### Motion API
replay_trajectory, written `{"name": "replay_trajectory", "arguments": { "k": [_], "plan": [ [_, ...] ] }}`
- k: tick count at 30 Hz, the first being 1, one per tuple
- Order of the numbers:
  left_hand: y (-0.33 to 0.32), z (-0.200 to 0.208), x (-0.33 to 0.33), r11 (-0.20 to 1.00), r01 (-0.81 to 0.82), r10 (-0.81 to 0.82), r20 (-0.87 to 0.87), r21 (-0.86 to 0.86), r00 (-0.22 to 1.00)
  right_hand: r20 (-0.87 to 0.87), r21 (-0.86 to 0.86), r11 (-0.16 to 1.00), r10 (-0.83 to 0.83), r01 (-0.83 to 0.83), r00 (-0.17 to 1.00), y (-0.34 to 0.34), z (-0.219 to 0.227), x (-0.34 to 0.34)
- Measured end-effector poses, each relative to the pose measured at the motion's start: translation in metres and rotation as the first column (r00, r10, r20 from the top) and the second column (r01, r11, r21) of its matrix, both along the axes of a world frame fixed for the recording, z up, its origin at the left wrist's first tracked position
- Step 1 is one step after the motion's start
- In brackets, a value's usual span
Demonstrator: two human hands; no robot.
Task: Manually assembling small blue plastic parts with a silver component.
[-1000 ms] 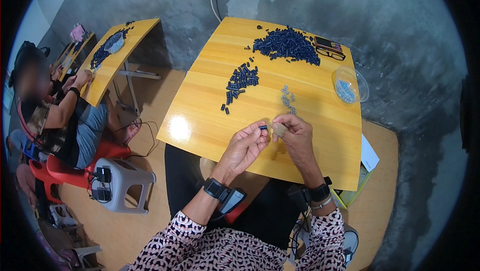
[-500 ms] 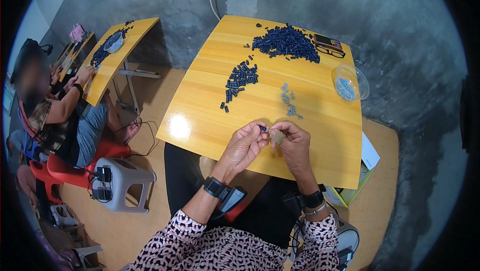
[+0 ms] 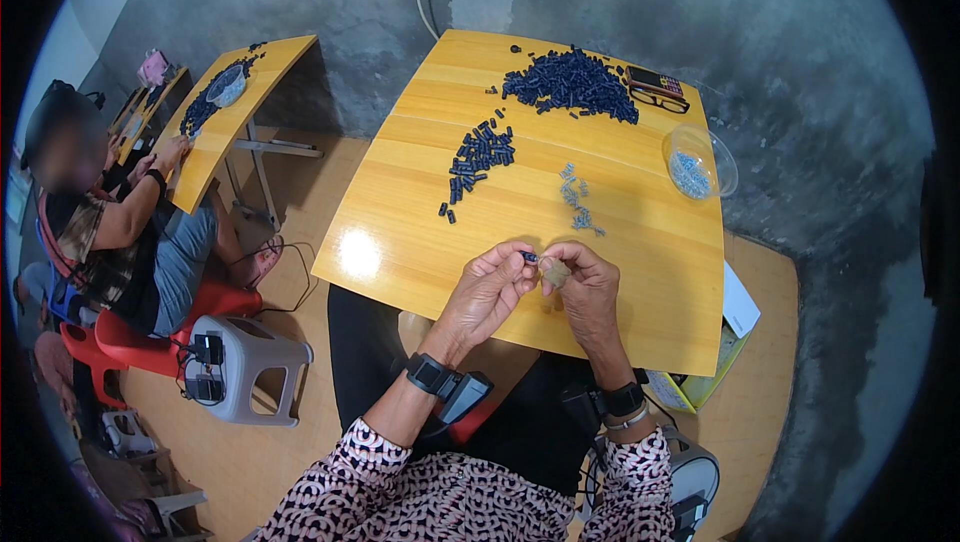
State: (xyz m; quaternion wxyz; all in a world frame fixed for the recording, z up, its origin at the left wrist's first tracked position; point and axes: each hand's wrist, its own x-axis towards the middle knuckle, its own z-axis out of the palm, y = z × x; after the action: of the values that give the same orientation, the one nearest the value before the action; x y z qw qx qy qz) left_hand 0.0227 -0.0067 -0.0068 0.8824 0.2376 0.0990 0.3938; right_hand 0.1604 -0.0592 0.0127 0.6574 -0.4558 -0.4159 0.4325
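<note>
Above the table's near edge, my left hand (image 3: 488,294) pinches a small dark blue tubular piece (image 3: 528,257) between thumb and fingertips. My right hand (image 3: 588,292) meets it from the right, its thumb and forefinger closed at the end of that piece. What the right fingertips grip is too small to make out. A crumpled tan patch (image 3: 556,274), perhaps a finger wrapping, shows at the right fingertips. Beyond my hands lie a small scatter of light grey pieces (image 3: 575,200) and, further left, a loose group of dark blue pieces (image 3: 480,160).
A big heap of dark blue pieces (image 3: 572,84) covers the table's far side, beside a calculator-like device (image 3: 655,80) and eyeglasses (image 3: 660,100). A clear tub (image 3: 690,174) of small pale pieces stands at the right edge. Leftward, another person (image 3: 120,212) works at a second table (image 3: 225,127).
The dark blue piece in my left fingertips has turned slightly toward my right hand. Both hands stay in almost the same place.
</note>
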Motion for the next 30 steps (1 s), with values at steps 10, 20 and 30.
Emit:
{"name": "replay_trajectory", "arguments": {
  "k": [10,20,30],
  "plan": [
    [0.0,-0.003,0.0,1.0,-0.003,0.003,-0.016,-0.005,1.0,-0.009,-0.007,1.0,-0.028,0.028,1.0,-0.001,0.0,-0.003],
    [-0.003,0.002,0.0,0.999,-0.024,0.026,-0.097,0.021,0.995,0.087,0.005,0.991,-0.131,0.131,0.988,-0.003,0.0,-0.007],
    [-0.004,0.002,0.006,0.993,-0.08,0.094,-0.181,0.082,0.979,0.665,0.371,0.899,-0.431,0.232,0.609,-0.009,0.014,-0.012]
  ]
}}
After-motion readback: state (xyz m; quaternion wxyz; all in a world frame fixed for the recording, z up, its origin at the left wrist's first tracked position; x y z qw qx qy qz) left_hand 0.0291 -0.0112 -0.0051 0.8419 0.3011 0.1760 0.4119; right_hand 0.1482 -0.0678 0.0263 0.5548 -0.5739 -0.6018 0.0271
